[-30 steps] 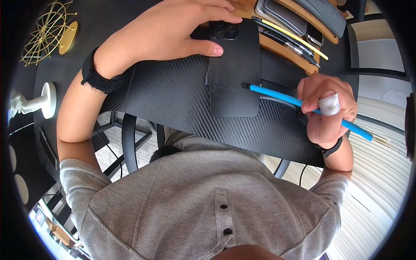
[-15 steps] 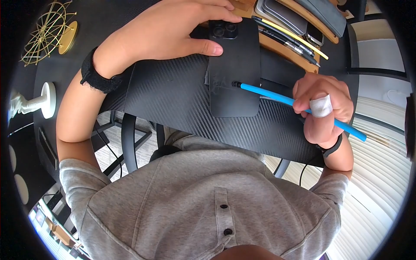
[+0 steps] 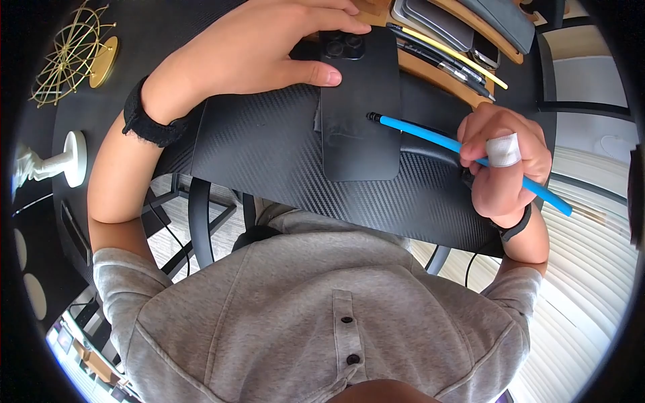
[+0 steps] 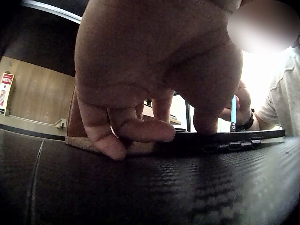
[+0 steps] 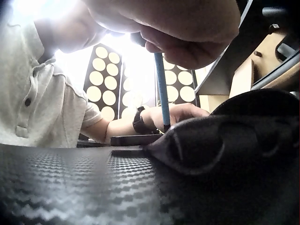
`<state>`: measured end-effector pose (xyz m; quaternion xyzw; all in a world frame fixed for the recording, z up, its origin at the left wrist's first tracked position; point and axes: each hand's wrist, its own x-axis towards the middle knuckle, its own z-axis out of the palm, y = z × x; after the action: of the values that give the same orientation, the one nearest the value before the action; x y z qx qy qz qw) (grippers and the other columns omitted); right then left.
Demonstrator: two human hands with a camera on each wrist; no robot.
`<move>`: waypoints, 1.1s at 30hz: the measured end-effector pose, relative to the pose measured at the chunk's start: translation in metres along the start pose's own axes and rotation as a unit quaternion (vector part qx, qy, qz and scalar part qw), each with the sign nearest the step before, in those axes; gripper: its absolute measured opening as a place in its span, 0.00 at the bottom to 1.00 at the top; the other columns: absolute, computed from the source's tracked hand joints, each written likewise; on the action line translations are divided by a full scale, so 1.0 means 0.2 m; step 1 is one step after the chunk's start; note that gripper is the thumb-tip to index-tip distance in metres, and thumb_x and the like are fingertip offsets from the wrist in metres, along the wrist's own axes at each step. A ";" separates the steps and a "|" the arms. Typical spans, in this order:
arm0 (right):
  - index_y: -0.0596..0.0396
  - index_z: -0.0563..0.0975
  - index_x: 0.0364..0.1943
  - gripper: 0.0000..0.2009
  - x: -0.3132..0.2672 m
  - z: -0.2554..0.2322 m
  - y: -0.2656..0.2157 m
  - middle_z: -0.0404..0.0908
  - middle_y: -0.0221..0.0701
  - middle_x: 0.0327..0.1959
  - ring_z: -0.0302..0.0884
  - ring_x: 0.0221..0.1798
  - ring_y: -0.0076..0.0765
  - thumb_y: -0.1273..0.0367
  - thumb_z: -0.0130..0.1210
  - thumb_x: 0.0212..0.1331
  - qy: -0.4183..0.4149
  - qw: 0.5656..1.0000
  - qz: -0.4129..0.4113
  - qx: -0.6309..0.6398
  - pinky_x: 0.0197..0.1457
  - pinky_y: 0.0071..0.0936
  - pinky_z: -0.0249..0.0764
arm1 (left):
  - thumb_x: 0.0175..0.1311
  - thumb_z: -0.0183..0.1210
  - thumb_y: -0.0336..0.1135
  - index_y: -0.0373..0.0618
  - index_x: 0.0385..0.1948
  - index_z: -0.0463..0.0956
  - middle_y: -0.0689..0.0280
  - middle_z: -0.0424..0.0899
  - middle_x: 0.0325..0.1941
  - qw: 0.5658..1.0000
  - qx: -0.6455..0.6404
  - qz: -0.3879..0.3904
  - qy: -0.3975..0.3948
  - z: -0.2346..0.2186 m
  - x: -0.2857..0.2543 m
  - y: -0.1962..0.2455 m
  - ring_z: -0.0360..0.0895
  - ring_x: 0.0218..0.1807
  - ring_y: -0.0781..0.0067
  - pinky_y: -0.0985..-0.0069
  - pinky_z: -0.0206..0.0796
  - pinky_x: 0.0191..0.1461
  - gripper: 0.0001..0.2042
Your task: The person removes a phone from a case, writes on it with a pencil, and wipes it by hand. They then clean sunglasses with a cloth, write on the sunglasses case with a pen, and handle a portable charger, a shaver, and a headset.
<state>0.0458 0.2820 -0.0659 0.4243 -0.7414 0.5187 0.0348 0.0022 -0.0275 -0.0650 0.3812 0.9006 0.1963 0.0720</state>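
Observation:
A black phone (image 3: 363,151) lies back up, its camera lenses at the far end, with faint greyish marks on its lower half. My left hand (image 3: 259,50) presses on the far end, thumb over the back and index fingertip by the top edge. In the left wrist view, some of its fingers (image 4: 150,131) bend down beside the phone (image 4: 276,134). My right hand (image 3: 504,158), a white bandage on one finger, grips a slim blue pen-like stick (image 3: 423,134). The stick's black tip is right over the phone's back.
Beyond the phone, a wooden organiser (image 3: 430,69) bears a yellow pencil (image 3: 457,57), dark pens and flat devices. At left stand a gold wire ornament (image 3: 67,57) and a white figurine on a round base (image 3: 75,159). The desk (image 3: 262,134) has a textured black top.
The right hand moved the stick's tip left across the phone's back, then slightly right and up. The marks there look fainter and more smeared. The left hand stays on the phone.

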 end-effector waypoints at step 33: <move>0.61 0.76 0.22 0.11 -0.02 -0.05 0.00 0.79 0.35 0.20 0.76 0.19 0.30 0.76 0.49 0.64 0.010 0.999 -0.030 -0.044 0.22 0.23 0.70 | 0.66 0.66 0.48 0.44 0.68 0.72 0.51 0.72 0.73 1.000 -0.004 -0.002 0.007 -0.01 -0.01 0.02 0.77 0.66 0.48 0.62 0.72 0.67 0.31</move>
<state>0.0445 0.2918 -0.0637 0.4394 -0.7497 0.4888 0.0767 0.0050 -0.0269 -0.0622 0.3777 0.9011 0.2021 0.0677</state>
